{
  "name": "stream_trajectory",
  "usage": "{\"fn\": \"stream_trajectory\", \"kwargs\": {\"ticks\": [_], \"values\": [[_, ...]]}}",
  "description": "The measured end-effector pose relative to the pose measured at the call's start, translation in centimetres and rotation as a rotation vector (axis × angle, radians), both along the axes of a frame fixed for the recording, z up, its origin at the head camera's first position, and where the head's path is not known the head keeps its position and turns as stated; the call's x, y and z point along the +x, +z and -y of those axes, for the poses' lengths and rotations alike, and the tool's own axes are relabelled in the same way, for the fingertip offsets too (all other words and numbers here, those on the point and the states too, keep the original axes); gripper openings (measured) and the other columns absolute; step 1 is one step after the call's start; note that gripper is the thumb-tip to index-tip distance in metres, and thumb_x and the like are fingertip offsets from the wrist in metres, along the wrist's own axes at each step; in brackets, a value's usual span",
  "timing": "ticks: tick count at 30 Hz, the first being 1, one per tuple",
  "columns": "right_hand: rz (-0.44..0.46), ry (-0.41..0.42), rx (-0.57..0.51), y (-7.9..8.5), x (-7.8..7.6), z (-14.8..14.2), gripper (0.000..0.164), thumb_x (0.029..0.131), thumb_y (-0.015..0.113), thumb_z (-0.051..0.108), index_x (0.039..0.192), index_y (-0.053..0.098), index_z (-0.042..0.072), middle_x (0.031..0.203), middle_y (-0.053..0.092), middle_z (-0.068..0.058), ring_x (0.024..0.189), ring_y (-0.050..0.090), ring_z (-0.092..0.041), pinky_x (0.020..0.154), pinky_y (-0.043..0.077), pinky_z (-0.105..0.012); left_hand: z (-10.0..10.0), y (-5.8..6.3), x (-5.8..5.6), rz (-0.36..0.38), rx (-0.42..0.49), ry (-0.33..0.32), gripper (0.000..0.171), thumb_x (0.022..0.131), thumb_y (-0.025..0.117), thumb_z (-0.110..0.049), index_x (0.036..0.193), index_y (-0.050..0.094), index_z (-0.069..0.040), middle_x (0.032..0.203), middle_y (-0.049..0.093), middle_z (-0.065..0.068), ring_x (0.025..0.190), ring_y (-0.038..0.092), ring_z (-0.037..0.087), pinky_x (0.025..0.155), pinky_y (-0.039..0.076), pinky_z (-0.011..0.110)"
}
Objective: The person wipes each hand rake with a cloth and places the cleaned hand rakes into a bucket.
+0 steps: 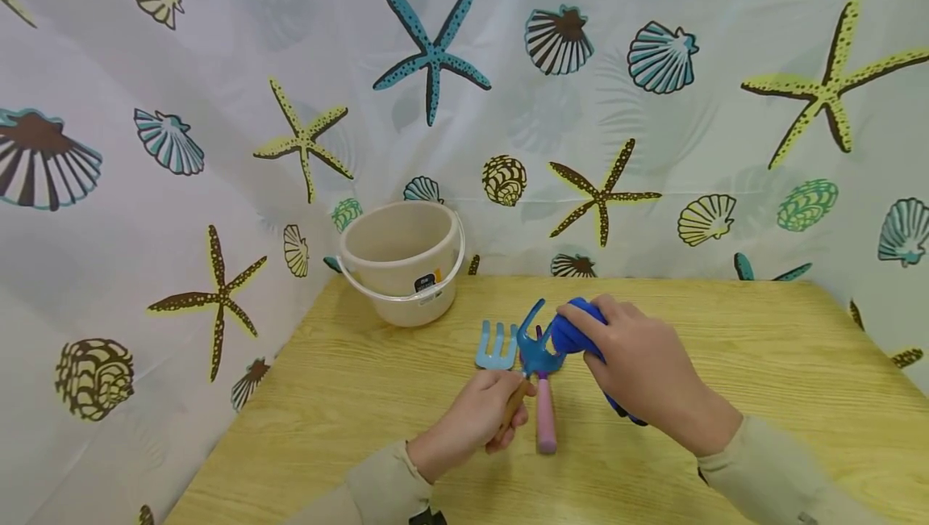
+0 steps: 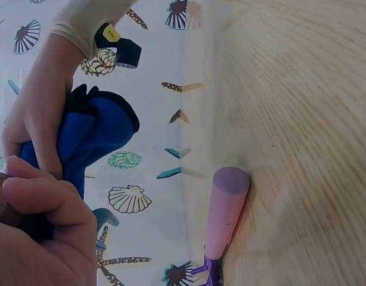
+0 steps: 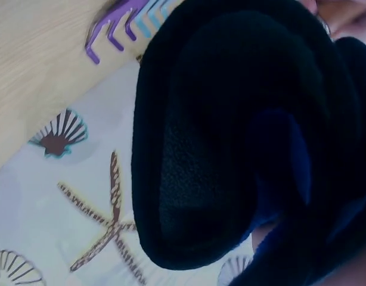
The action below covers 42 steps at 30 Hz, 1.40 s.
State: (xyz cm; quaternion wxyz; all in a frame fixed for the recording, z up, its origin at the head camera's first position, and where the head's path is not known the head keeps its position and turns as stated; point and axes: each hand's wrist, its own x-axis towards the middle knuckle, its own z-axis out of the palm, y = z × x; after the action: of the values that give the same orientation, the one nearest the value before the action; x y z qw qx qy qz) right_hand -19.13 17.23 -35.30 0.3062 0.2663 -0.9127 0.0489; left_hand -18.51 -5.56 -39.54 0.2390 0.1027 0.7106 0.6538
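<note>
My left hand point(image 1: 475, 412) grips the wooden handle of a small hand rake with glossy blue tines point(image 1: 539, 358), tilted up over the table. My right hand point(image 1: 646, 356) holds a bunched blue cloth point(image 1: 576, 330) with dark edging against the tines on their right side. Under the raised tool lies a purple hand rake with a pink handle point(image 1: 546, 420), its handle end toward me. Beside it a light blue rake head point(image 1: 496, 356) lies flat, its handle hidden behind my left hand. In the right wrist view the cloth point(image 3: 201, 149) covers most of the picture.
A cream bucket point(image 1: 410, 303) with its handle hanging down the front stands at the table's back left corner. Behind the wood-grain table point(image 1: 762, 364) hangs a white curtain point(image 1: 508, 122) printed with starfish and shells, which also runs along both sides.
</note>
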Motion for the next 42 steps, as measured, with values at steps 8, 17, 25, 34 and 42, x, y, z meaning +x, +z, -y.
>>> {"fn": "stream_trajectory", "kwargs": {"ticks": [8,17,25,34,42], "values": [[-0.06,0.057,0.141,-1.8,-0.7,2.8,0.054,0.076,0.087,0.022,0.123,0.062,0.014,0.102,0.065,-0.012,0.081,0.068,-0.029,0.058,0.06,-0.041,-0.8,-0.2,0.6,0.06,0.085,-0.043,0.036,0.108,0.036,-0.03,0.104,0.06,-0.004,0.066,0.049,-0.001,0.041,0.038,0.009,0.036,0.027,0.022],[-0.061,-0.013,0.205,-1.6,-0.3,3.2,0.04,0.078,0.085,0.02,0.112,0.064,0.015,0.101,0.065,-0.017,0.077,0.067,-0.032,0.055,0.059,-0.041,-0.5,-0.3,1.0,0.054,0.092,-0.009,0.03,0.107,0.046,-0.03,0.096,0.061,-0.006,0.062,0.047,-0.002,0.038,0.035,0.008,0.035,0.026,0.022],[-0.053,0.037,0.191,-1.9,0.0,3.7,0.033,0.078,0.082,0.015,0.107,0.067,0.018,0.094,0.064,-0.013,0.072,0.066,-0.029,0.049,0.056,-0.038,-0.3,-0.9,0.9,0.012,0.065,0.014,0.032,0.107,0.044,-0.031,0.097,0.059,-0.006,0.063,0.048,0.0,0.038,0.037,0.01,0.035,0.026,0.024],[-0.064,-0.062,0.249,-1.7,-1.2,4.8,0.038,0.079,0.085,0.016,0.114,0.068,0.014,0.094,0.063,-0.017,0.068,0.062,-0.03,0.046,0.052,-0.036,-0.5,-0.9,1.5,-0.004,0.038,-0.011,0.032,0.108,0.043,-0.032,0.096,0.058,-0.007,0.064,0.048,0.0,0.038,0.035,0.011,0.035,0.024,0.025],[0.018,0.069,0.233,-1.2,0.1,5.1,0.055,0.075,0.086,0.018,0.124,0.062,0.018,0.099,0.066,-0.012,0.065,0.064,-0.024,0.046,0.052,-0.032,0.0,-1.3,0.6,-0.014,0.036,0.04,0.032,0.108,0.041,-0.031,0.097,0.056,-0.006,0.063,0.049,-0.001,0.039,0.038,0.01,0.035,0.027,0.024]]}}
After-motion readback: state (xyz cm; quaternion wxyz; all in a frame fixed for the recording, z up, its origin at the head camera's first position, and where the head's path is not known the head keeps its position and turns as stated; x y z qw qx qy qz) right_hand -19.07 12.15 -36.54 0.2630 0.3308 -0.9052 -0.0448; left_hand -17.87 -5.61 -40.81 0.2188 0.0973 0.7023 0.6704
